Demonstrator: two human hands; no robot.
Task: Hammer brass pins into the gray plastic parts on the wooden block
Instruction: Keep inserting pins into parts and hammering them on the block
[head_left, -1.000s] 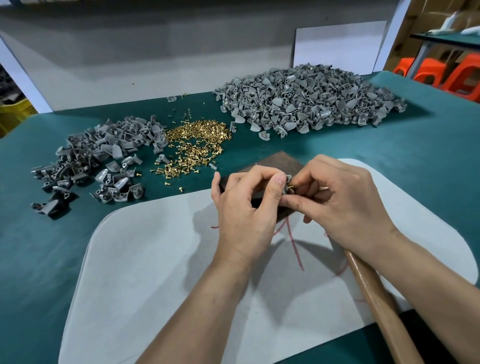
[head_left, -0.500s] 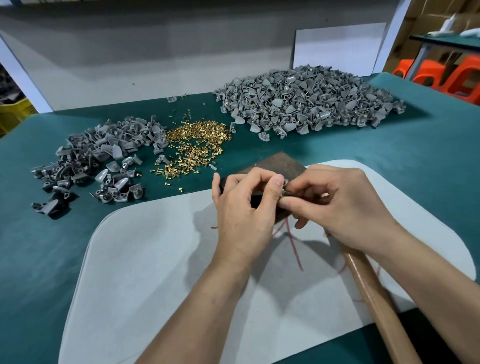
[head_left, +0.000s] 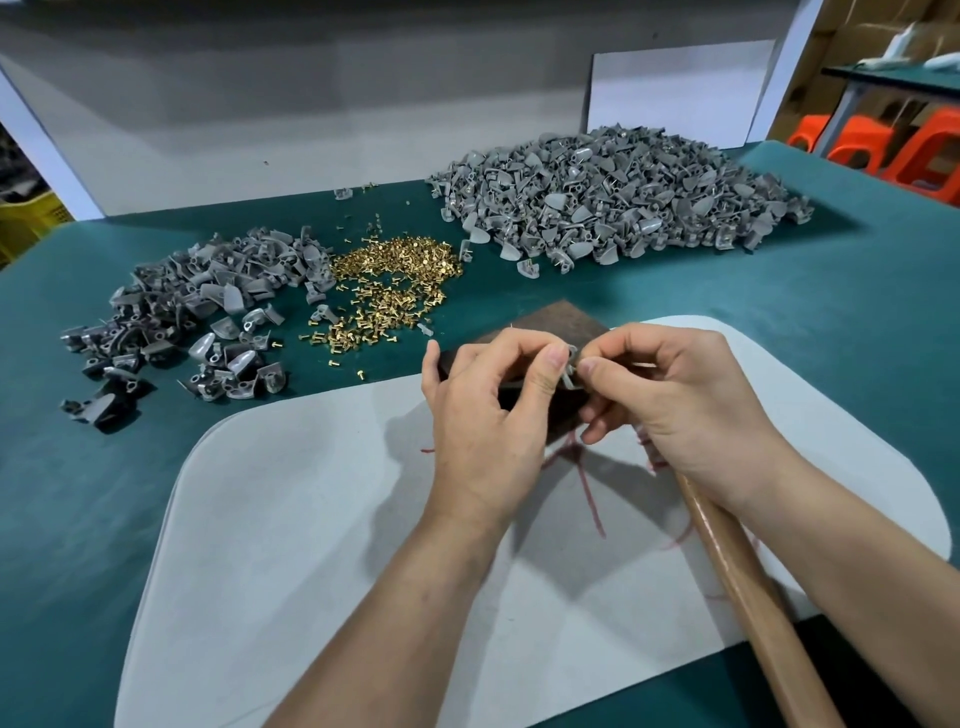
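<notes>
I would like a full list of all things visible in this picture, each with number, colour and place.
large parts pile: one, gray, far right
small parts pile: one, gray, far left
brass pins: many, gold, between the piles
wooden block: one, dark brown, beneath the hands
gray part: one, gray, pinched by both hands
hammer handle: one, light wood, under right wrist
mat: one, pale gray, near edge
table cover: one, green, under everything
stools: several, orange, far right
left hand: one, pinches the gray part
right hand: one, pinches the gray part
</notes>
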